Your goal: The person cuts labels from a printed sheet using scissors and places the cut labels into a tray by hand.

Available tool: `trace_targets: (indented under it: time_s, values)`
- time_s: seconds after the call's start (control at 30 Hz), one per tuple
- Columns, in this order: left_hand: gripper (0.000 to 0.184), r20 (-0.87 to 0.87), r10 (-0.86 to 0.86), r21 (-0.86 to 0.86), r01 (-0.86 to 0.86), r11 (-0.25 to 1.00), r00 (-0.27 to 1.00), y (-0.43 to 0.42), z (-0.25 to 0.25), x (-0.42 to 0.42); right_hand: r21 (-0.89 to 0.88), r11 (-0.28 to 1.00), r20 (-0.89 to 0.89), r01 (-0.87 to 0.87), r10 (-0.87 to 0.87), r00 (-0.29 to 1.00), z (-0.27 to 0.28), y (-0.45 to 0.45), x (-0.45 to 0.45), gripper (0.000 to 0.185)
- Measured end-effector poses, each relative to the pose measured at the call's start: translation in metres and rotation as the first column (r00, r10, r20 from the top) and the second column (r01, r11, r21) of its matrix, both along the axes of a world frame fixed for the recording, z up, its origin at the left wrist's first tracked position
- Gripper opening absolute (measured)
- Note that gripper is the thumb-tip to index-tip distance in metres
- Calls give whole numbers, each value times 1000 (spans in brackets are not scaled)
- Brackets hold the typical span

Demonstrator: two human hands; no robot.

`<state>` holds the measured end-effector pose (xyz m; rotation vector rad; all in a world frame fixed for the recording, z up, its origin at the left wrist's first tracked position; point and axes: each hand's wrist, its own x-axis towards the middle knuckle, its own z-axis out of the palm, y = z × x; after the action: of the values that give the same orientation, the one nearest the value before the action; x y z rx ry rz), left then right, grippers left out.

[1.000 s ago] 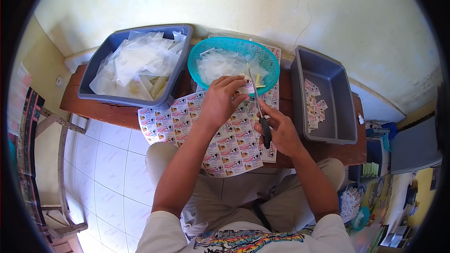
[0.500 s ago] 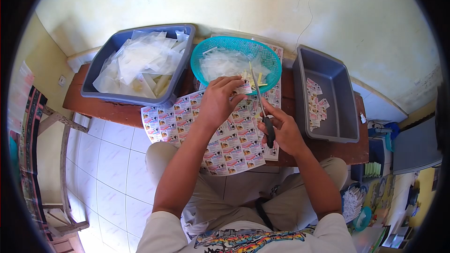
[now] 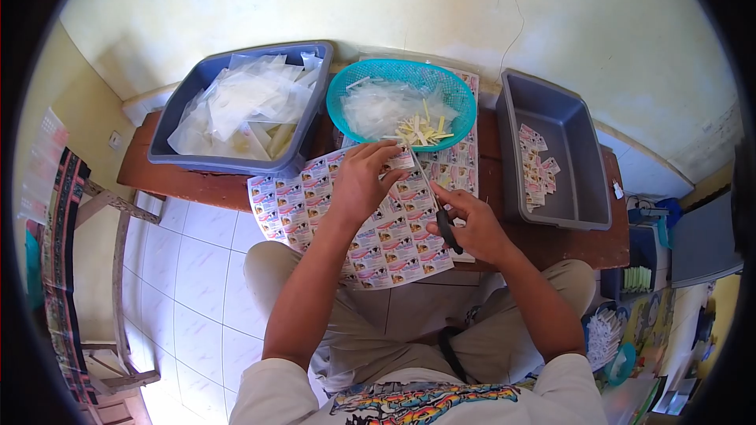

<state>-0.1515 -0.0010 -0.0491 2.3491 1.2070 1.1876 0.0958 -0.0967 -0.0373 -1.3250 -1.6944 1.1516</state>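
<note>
Between the fingertips of my left hand (image 3: 361, 189) is a small printed label (image 3: 402, 159), just in front of the basket's near rim. My right hand (image 3: 474, 224) is closed round the black handles of the scissors (image 3: 445, 227), whose blades point up and left, beside the label. Beneath both hands lies a large sheet of printed labels (image 3: 376, 249), curling over the bench's front edge. The turquoise basket (image 3: 466, 127) behind holds clear plastic pieces (image 3: 378, 106) and thin yellowish paper strips (image 3: 423, 131).
On the left of the wooden bench (image 3: 185, 186), a grey-blue tub (image 3: 228, 164) is heaped with clear plastic bags (image 3: 244, 98). A grey bin (image 3: 563, 222) on the right contains several cut labels (image 3: 537, 169). The wall stands close behind.
The scissors and both hands have come slightly nearer to me, off the basket's rim. More yellowish strips now show in the basket. The whole view has shifted a little.
</note>
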Motion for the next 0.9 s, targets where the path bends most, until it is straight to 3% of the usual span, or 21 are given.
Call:
trace_targets:
  time_s: [0.07,0.2,0.27,0.37,0.5,0.57,0.77,0.9]
  values:
    - [43,-8,4,-17,-5,1000,1000,-3,-2,-3,4,1000,164,-27,26,986,3,-3,-1,83]
    - [42,-31,7,-11,-7,1000,999,-10,-3,-9,-16,999,206,-36,38,978,2,-7,-2,84]
    - [42,-45,14,15,-13,1000,999,-11,-8,-11,86,991,404,-107,63,913,-4,-7,1,80]
    - [42,-63,6,0,-6,1000,998,-13,-11,-12,173,975,493,-139,36,869,-26,-9,8,72]
    - [43,-53,-13,3,13,1000,999,-14,-17,-10,145,983,567,-112,10,824,-33,-10,4,74]
    - [44,-42,-20,-9,20,1000,999,-14,-17,-8,29,998,641,-54,23,768,-26,-11,-1,75]
    - [45,-22,-38,-40,37,999,999,-17,-8,-5,80,993,774,-86,-8,633,-41,-16,-9,72]
    - [47,-44,-76,-38,75,996,996,-20,-2,-1,104,990,777,-96,-21,629,-43,-18,-11,71]
